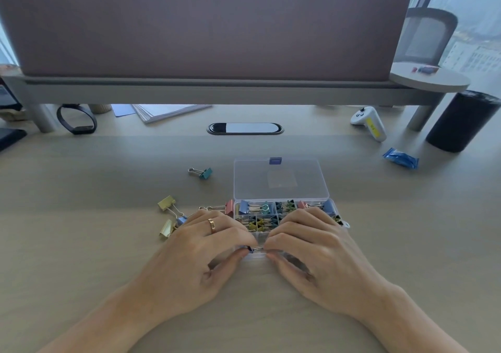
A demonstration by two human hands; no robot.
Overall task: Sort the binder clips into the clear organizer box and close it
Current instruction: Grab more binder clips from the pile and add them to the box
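Item: small dark-blue metal binder clip (253,249), over the near edge of the open clear plastic organizer box (279,182), long axis along that edge; left hand (200,247) pinches its body, right hand (311,247) its wire handles, both equally near.

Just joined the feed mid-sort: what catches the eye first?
Centre front, the left hand and right hand pinch a small blue clip together over the near edge of the organizer box. Its lid lies open behind, and yellow clips sit loose on the desk to its left.
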